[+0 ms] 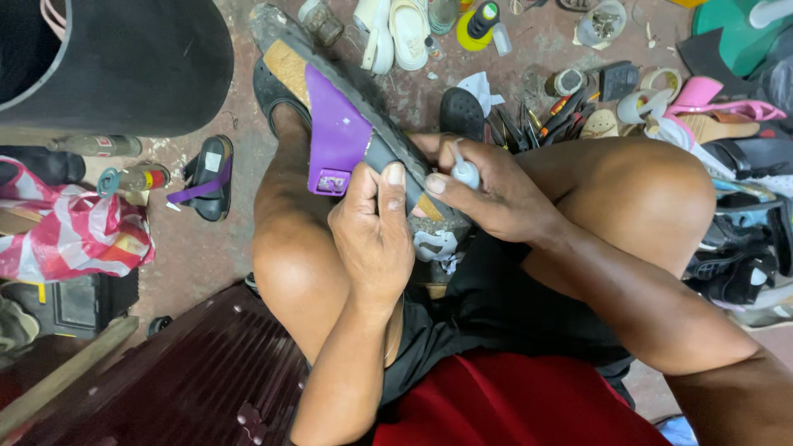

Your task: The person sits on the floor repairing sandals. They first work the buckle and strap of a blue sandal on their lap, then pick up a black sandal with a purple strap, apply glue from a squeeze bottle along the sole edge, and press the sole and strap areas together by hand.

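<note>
risk of spill: the small white glue bottle (pixel 465 172) is tipped nozzle-down at the sandal's sole edge; too hard a squeeze would likely run adhesive onto the left thumb pressed just beside it, or down onto the knee below
risk of slip: the sandal (pixel 351 107) is held only at its near end and sticks out far over the floor; a loosened pinch could let the long free end swing or drop
risk of bad bond: if the left hand eases its press while glue is wet, the black sole and the cork layer may gape again, I judge
left hand (pixel 373 227): closed on the sandal's near end, thumb on top of the sole rim, fingers wrapped under by the purple strap (pixel 337 136)
right hand (pixel 494 194): closed around the glue bottle, touching the sandal's edge
sandal position: between both hands, above the knees, tilted, toe end pointing away
matching sandal (pixel 208 176): on the floor, well apart to the left
tools (pixel 549 116): scattered on the floor beyond the right knee
</note>
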Action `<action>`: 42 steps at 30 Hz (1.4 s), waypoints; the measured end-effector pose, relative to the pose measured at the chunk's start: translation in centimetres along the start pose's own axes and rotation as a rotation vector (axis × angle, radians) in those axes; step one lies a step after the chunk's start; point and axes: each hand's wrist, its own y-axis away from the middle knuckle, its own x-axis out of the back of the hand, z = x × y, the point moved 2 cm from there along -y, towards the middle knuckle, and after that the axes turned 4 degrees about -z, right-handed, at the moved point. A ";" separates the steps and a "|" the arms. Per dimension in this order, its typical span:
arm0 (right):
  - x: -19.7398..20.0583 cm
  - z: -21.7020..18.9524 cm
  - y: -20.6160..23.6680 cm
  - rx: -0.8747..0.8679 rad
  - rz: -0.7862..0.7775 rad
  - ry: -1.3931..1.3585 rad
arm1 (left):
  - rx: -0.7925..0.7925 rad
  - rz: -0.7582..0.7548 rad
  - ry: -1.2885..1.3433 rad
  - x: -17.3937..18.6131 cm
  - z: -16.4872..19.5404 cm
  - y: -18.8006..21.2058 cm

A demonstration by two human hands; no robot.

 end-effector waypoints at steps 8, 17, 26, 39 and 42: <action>0.2 0.6 0.4 0.027 0.007 0.066 | -0.013 0.034 0.043 -0.8 -0.5 0.6; 0.4 1.1 0.6 0.077 -0.004 0.038 | -0.034 0.071 0.016 -1.2 -0.8 0.9; 1.1 -0.4 0.3 0.262 0.106 0.209 | -0.104 0.104 0.356 -1.6 -1.6 1.0; 3.4 -1.0 2.4 -0.051 0.135 -0.160 | -0.104 0.153 0.403 0.2 -0.5 0.7; 3.0 -1.6 3.0 0.015 0.297 0.284 | -0.133 0.181 0.282 0.8 -0.1 0.6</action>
